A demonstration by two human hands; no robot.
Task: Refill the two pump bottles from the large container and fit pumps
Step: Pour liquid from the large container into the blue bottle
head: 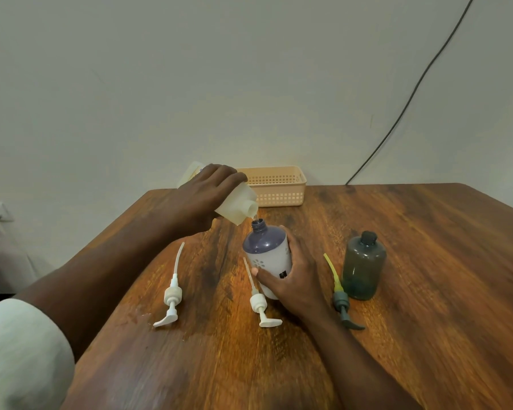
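On wooden table by pale wall, left hand gripping tilted container, right hand clasping bottle

no legible text, small black mark on purple bottle label unreadable

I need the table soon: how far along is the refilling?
Done: nothing clearly; the grey bottle stands open, its level unclear. In hand: the left hand tips the large container over the purple bottle, steadied by the right hand. Left: all three pumps lie loose.
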